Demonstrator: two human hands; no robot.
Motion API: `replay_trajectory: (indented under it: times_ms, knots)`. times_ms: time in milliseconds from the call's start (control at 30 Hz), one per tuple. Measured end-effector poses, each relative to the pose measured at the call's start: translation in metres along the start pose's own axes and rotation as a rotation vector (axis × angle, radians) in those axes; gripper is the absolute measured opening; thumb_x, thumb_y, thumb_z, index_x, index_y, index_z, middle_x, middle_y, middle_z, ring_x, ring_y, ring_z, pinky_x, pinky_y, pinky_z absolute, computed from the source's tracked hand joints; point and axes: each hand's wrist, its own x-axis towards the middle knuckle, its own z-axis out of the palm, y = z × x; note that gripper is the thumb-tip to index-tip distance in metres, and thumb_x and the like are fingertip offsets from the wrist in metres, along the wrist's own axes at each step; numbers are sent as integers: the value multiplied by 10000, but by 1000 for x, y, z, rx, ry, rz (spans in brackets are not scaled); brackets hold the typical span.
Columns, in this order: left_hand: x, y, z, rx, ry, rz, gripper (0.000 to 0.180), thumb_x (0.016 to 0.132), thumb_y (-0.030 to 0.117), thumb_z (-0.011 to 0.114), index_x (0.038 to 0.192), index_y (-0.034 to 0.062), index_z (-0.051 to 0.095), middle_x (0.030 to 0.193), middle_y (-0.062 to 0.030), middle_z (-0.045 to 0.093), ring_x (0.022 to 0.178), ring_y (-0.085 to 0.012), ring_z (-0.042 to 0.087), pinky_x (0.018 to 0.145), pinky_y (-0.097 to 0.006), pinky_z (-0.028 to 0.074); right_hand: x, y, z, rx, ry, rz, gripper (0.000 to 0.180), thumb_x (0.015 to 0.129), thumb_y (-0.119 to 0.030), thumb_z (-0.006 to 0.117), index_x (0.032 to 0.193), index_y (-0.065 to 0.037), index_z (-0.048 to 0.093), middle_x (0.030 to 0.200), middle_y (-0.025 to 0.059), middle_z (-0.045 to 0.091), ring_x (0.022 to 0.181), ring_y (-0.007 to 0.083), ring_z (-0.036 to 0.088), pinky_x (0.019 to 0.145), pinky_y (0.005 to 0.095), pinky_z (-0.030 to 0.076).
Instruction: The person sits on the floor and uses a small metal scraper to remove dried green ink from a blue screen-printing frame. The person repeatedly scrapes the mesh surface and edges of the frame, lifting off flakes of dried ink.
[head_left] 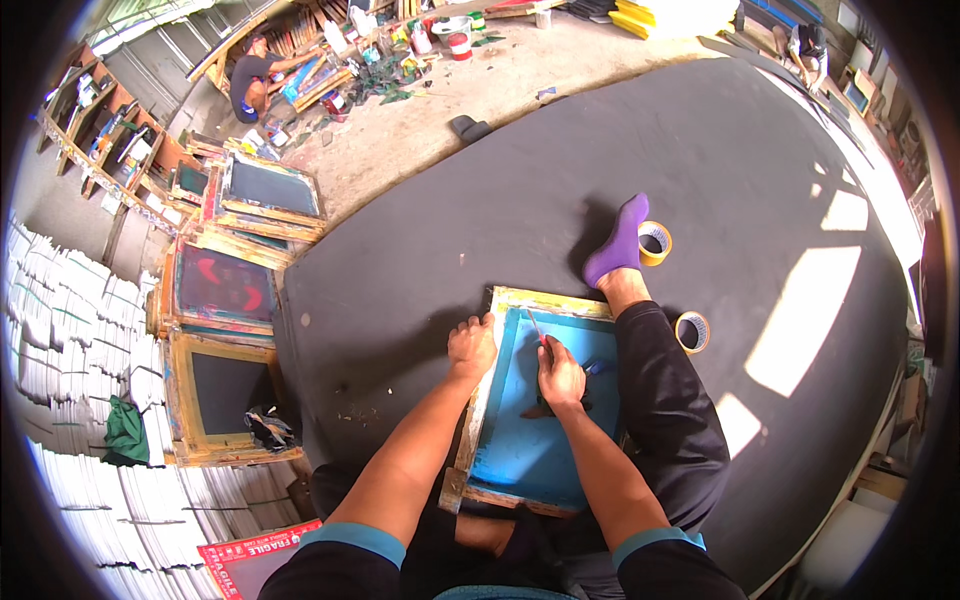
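Note:
A wooden-framed printing screen with blue mesh lies across my lap, tilted a little. My left hand is closed round the upper part of its left wooden edge. Over the mesh, my right hand grips a thin pointed tool with a red handle, perhaps a screwdriver. Its tip is at the upper left inside corner of the frame. Beside the right hand, a small blue object rests on the mesh, its kind unclear. A dark patch shows under my right wrist.
Two tape rolls, one yellow and one tan, lie right of my outstretched leg on the dark surface. Stacked screens and bundled white sheets stand at left. A person crouches at far left; another person is far right.

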Motion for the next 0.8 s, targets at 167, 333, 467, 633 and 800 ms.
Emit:
replay_trajectory:
  times_ms: [167, 333, 467, 633, 800]
  knots:
    - [4, -2, 13, 176, 46, 85, 150, 926, 172, 609, 1031, 78, 660, 1033, -139, 704, 905, -302, 726, 756, -453, 586, 0, -1, 2, 6, -9, -2, 364, 1064, -348, 593, 1357, -140, 644, 1181, 168, 749, 1036, 415, 725, 893, 527, 570]
    - [7, -1, 16, 192, 72, 141, 145, 931, 173, 607, 1024, 74, 656, 1033, -130, 689, 901, -301, 720, 764, -441, 586, 0, 1, 4, 3, -21, -9, 371, 1063, -360, 581, 1384, -177, 620, 1185, 173, 745, 1010, 429, 731, 876, 551, 576]
    - [7, -9, 12, 44, 21, 143, 161, 914, 118, 621, 1060, 54, 644, 1067, -151, 688, 942, -326, 723, 827, -451, 593, -2, -6, -3, -2, -26, 9, 346, 1061, -336, 602, 1331, -128, 655, 1161, 151, 754, 1040, 410, 721, 894, 528, 565]
    - [10, -7, -7, -281, -101, -40, 185, 922, 46, 599, 1101, 10, 626, 1184, -219, 685, 1057, -412, 706, 932, -498, 580, 3, 5, 3, -17, -2, -23, 361, 1059, -353, 590, 1366, -166, 626, 1146, 169, 750, 992, 434, 730, 865, 549, 579]
    - [15, -17, 17, -541, -28, -319, 172, 973, 82, 571, 1082, -38, 628, 1133, -296, 703, 1104, -478, 684, 964, -536, 561, 0, 4, 8, -21, 2, -49, 367, 1052, -362, 596, 1369, -180, 621, 1136, 176, 749, 957, 441, 736, 842, 554, 585]
